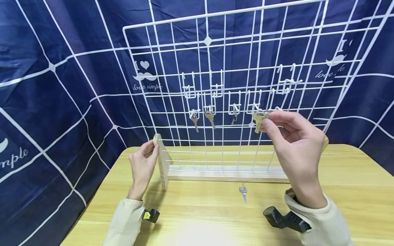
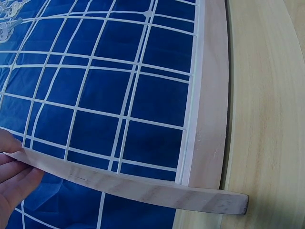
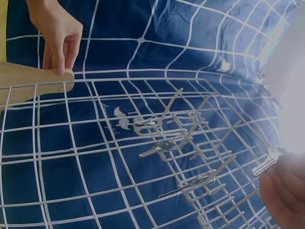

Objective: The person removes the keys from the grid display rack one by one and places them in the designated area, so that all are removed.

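My left hand point(image 1: 143, 164) pinches the top of the wooden side post point(image 1: 162, 164) of a white wire grid rack point(image 1: 224, 44). In the left wrist view, the fingers point(image 2: 21, 186) hold the post's end from both sides. My right hand point(image 1: 300, 140) pinches a brass-coloured key point(image 1: 258, 124) by its ring end, in front of the grid close to a white wire hook point(image 1: 253, 108). Whether its ring touches that hook, I cannot tell. Three keys hang on hooks to the left: one key point(image 1: 194, 123), a second key point(image 1: 210, 118), and a darker key point(image 1: 234, 114).
A silver key point(image 1: 243, 193) with a small ring lies on the wooden table point(image 1: 197, 205) before the rack's wooden base point(image 1: 227, 176). Higher on the grid are more hooks point(image 1: 217, 89), and another pair point(image 1: 286, 82) sits at the right. A dark blue patterned cloth point(image 1: 77, 153) hangs behind.
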### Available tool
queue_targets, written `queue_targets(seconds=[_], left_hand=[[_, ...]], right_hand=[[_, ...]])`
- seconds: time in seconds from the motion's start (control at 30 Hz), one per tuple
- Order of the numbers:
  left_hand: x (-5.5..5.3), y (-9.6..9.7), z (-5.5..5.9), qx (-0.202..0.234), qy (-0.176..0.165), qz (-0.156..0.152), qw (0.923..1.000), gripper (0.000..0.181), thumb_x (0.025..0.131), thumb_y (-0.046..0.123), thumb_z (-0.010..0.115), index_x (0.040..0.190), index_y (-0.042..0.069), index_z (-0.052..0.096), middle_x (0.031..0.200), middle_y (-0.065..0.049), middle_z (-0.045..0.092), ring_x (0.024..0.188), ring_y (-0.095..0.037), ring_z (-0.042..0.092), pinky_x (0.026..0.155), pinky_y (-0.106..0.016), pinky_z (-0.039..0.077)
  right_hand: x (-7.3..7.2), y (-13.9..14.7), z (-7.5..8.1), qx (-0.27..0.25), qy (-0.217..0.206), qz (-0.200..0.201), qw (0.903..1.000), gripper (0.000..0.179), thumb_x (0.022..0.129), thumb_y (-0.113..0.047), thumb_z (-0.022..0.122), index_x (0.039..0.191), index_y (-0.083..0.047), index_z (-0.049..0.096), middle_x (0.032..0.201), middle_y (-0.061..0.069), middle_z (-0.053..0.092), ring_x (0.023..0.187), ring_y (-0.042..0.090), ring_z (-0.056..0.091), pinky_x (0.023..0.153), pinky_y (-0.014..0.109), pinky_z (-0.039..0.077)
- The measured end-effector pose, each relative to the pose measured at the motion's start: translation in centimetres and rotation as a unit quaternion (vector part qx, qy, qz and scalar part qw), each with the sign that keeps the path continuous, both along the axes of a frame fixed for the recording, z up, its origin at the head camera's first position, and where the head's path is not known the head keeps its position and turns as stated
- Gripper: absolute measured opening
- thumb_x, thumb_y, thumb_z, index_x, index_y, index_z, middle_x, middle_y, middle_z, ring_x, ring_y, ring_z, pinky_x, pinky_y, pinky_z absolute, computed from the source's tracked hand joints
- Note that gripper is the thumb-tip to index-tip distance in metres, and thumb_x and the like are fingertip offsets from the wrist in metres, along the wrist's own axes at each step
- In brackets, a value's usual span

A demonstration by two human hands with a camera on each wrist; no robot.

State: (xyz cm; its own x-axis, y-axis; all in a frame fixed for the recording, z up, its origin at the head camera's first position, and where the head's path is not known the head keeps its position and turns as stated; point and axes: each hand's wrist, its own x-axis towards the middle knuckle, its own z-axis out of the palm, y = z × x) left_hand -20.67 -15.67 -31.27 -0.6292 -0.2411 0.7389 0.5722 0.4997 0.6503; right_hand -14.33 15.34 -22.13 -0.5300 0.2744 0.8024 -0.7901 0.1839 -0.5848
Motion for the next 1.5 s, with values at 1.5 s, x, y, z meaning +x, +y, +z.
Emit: queue_targets(seconds=[1.5], left_hand=[[-2.5, -1.5, -2.4, 0.000, 0.015, -0.015, 0.9998, 0.019, 0.083, -0.008, 0.070, 0.102, -0.012, 0.069, 0.094, -0.025, 0.070, 0.083, -0.036, 0.071, 0.075, -0.032, 0.059]], right_hand=[[-1.3, 1.8, -9.0, 0.463, -0.090, -0.023, 0.8815, 0.023, 0.073, 0.005, 0.078, 0.078, -0.015, 0.067, 0.071, -0.013, 0.062, 0.063, -0.002, 0.054, 0.052, 0.019, 0.051]])
